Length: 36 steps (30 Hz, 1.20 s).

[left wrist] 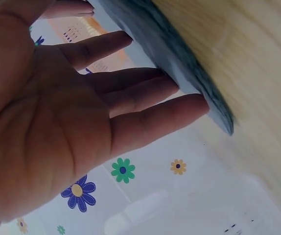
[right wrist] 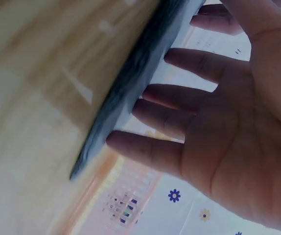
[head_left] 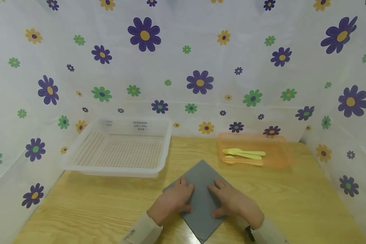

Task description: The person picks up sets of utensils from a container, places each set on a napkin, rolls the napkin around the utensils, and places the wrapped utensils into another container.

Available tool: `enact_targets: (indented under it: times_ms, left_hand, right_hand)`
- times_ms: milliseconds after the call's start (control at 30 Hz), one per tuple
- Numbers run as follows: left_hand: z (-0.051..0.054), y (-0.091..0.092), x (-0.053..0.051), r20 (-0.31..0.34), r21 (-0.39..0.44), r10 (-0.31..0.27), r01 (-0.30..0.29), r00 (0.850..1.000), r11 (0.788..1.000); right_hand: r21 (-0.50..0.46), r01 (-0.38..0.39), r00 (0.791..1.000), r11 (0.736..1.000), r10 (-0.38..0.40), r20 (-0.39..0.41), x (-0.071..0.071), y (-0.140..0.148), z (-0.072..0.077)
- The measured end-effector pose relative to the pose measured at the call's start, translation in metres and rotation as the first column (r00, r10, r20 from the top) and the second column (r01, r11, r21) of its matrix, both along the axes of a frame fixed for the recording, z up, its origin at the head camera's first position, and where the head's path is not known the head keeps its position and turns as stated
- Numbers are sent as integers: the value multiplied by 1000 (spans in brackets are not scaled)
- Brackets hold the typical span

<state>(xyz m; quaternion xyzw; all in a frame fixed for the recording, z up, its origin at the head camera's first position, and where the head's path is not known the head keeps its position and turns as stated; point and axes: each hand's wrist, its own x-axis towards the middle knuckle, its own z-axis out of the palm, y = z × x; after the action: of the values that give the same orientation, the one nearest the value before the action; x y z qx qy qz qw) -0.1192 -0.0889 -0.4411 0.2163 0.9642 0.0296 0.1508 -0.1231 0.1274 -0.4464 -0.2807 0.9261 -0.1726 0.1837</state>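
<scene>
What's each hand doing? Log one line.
left hand: touching flat grey piece; right hand: touching same piece; cutlery: in orange tray

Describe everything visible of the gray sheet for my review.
The gray sheet is plain and four-sided, with a visible thickness and a darker edge in the wrist views; its material is unclear. It lies roughly flat on the wooden table, turned like a diamond, one corner toward the person. The left hand touches its left side, the right hand its right.
</scene>
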Motion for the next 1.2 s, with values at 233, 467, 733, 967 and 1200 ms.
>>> enact_targets:
  times_ms: [233, 467, 733, 967, 1200]
  left_hand:
    - [4, 4, -3, -73, -70, -61, 56, 995, 996]
    - [7, 14, -23, -174, 0, -129, 131, 976, 991]
    - [13, 41, -61, -85, 403, 75, -35, 994, 915]
    - [14, 57, -87, 116, 624, 196, -225, 974, 749]
    - [13, 67, -114, 176, 666, 282, -325, 943, 671]
  right_hand:
    - [-78, -82, 995, 994, 77, -67, -19, 22, 11]
    - [-113, -35, 976, 993, 10, -218, -46, 48, 25]
    - [-130, 13, 926, 991, -61, -373, -76, 69, 34]
    - [-103, 47, 887, 994, -89, -453, -98, 83, 42]
    - [-93, 120, 912, 988, -147, -384, -123, 100, 40]
